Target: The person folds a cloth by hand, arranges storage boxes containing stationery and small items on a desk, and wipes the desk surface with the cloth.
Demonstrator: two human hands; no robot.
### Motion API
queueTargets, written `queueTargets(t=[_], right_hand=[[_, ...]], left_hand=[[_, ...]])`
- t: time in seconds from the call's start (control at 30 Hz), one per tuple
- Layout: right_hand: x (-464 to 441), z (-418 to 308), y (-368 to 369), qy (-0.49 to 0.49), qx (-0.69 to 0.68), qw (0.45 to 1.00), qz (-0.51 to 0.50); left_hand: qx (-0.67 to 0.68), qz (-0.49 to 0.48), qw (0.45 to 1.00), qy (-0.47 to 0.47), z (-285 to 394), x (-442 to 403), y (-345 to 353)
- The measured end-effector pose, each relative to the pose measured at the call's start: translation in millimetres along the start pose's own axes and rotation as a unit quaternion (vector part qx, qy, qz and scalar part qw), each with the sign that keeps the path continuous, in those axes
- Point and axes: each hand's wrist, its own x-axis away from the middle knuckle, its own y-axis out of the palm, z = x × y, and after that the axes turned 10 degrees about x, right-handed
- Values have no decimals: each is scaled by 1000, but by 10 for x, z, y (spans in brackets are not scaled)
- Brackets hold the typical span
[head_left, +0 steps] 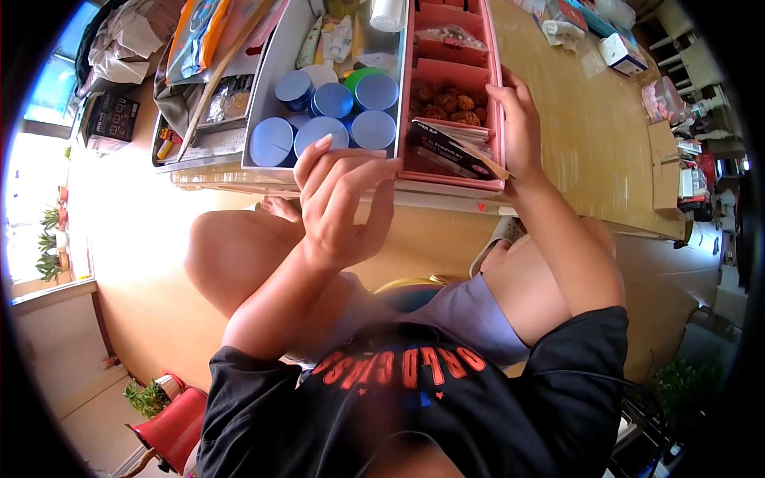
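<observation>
My right hand (pixel 522 119) grips the right wall of a pink divided storage box (pixel 453 70), with some fingertips over its rim. Walnut-like brown balls (pixel 450 102) fill one of its compartments, and a black flat packet (pixel 453 147) lies tilted in the front one. My left hand (pixel 343 199) is at the front edge of a grey bin (pixel 249 139), fingers loosely bent and apart, holding nothing I can see. Its fingers are close to the pink box's front left corner; whether they touch it is unclear. Several blue-lidded jars (pixel 321 135) stand in the grey bin, behind my left hand.
Tubes (pixel 339 40) and a white roll (pixel 388 14) lie deeper in the grey bin. Left of it, a tray holds a long wooden stick (pixel 219 76) and packets. The yellowish table (pixel 590 143) extends right, with a small white box (pixel 621 54) at its far side.
</observation>
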Motion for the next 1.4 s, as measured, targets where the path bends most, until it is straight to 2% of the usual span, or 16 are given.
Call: queueTargets(t=[0.17, 0.27, 0.37, 0.47, 0.77, 0.97, 1.1, 1.2, 1.3, 1.37, 1.4], right_hand=[[26, -66, 26, 29, 34, 999, 29], [9, -55, 18, 20, 44, 998, 43], [-7, -43, 19, 15, 38, 998, 43], [-21, -65, 39, 28, 33, 998, 50], [-12, -22, 5, 25, 39, 998, 40], [-14, 24, 1, 27, -31, 999, 29], [-27, 103, -49, 20, 11, 999, 34], [-38, 156, -46, 0, -28, 999, 20], [-49, 175, -63, -13, -10, 1000, 11], [-72, 215, -67, -33, -7, 999, 13], [-82, 231, -100, -30, 5, 1000, 3]], left_hand=[[41, -29, 999, -17, -17, 33, -5], [-13, -82, 997, 3, 39, -35, -3], [-31, -84, 995, 43, -62, 15, 20], [-38, -99, 994, 34, -66, 25, -27], [-35, -59, 997, 27, -35, 7, 18], [-43, -49, 998, 14, 6, -2, 54], [-35, -25, 999, -15, 46, 7, 80], [-37, -50, 997, -35, 83, 15, 39], [-78, -23, 995, -49, 178, -24, 74], [-159, 15, 987, -32, 339, -27, 14], [-167, -19, 986, -2, 421, 68, -190]])
